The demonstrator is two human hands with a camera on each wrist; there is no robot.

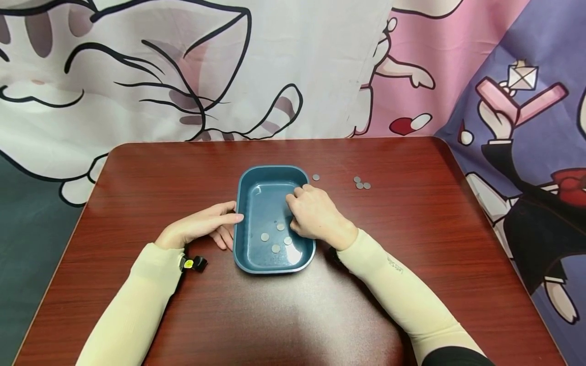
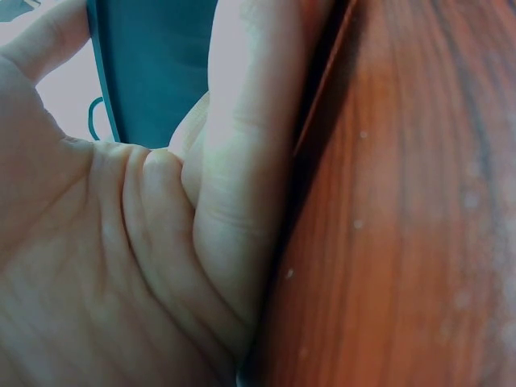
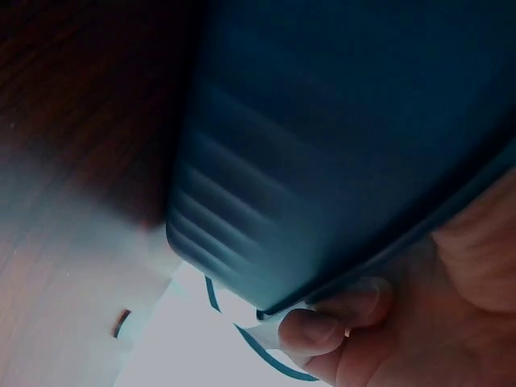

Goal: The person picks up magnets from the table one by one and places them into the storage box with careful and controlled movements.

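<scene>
Left hand (image 1: 201,227), fingers straight, rests against the blue tray (image 1: 256,262) at nine o'clock. Right hand (image 1: 316,213), fingers curled, hovers inside over four coins (image 1: 276,238); grip indeterminate.

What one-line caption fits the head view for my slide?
Right hand over a blue rectangular plastic tray holding small silver coins, left hand steadying its edge.
</scene>
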